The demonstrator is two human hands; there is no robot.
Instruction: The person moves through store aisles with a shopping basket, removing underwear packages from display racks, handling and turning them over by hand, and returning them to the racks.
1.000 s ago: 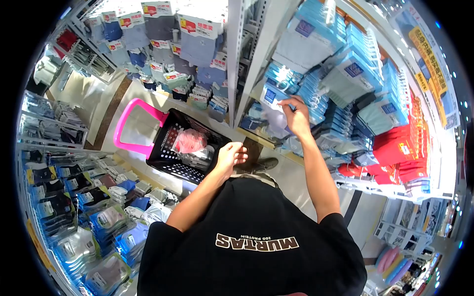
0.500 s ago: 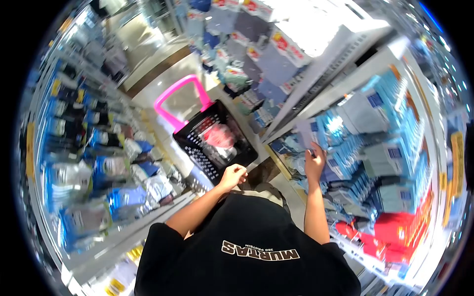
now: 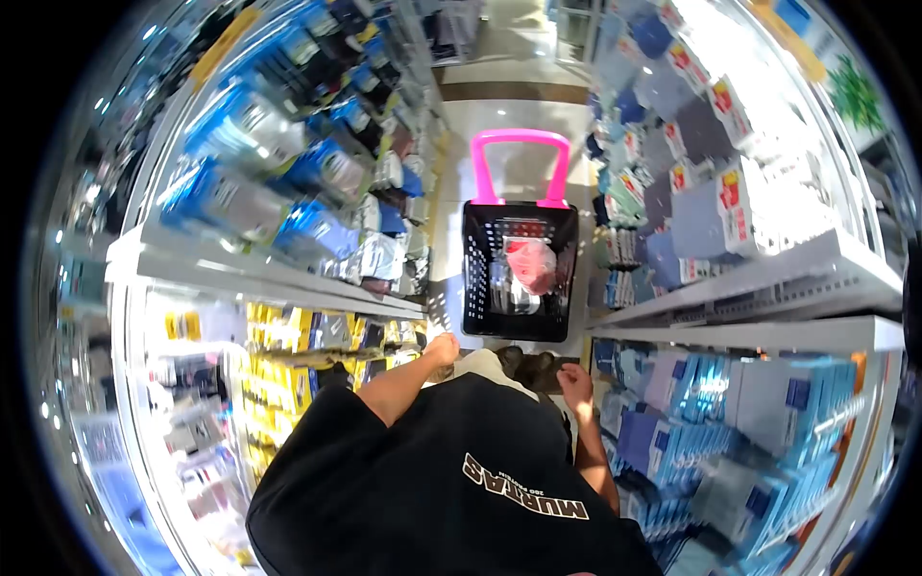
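My left hand [image 3: 443, 350] hangs at waist level near the shopping basket's lower left corner, its fingers curled and nothing visible in them. On the other side, my right hand [image 3: 576, 386] is low beside the right-hand rack, fingers loosely bent and apart, with nothing seen in it. It does not touch the light-blue packs [image 3: 672, 446] hanging there. In front of my feet stands a black shopping basket [image 3: 473, 278] with a raised pink handle [image 3: 520, 135]. Inside lie a pink-red bundle [image 3: 531, 266] and a clear or whitish package below it, too blurred to name.
Racks line both sides of a narrow aisle. Blue-topped packs [image 3: 254, 125] and yellow packs [image 3: 279, 384] hang at left. Grey packs with red-and-white labels [image 3: 701, 216] hang at upper right. White shelf edges [image 3: 740, 336] jut out on both sides. Tiled floor [image 3: 509, 72] continues ahead.
My view has turned to the right, so the basket now appears straight ahead. My right hand has come away from the packs on the right rack and dropped to my side. My left hand stays curled.
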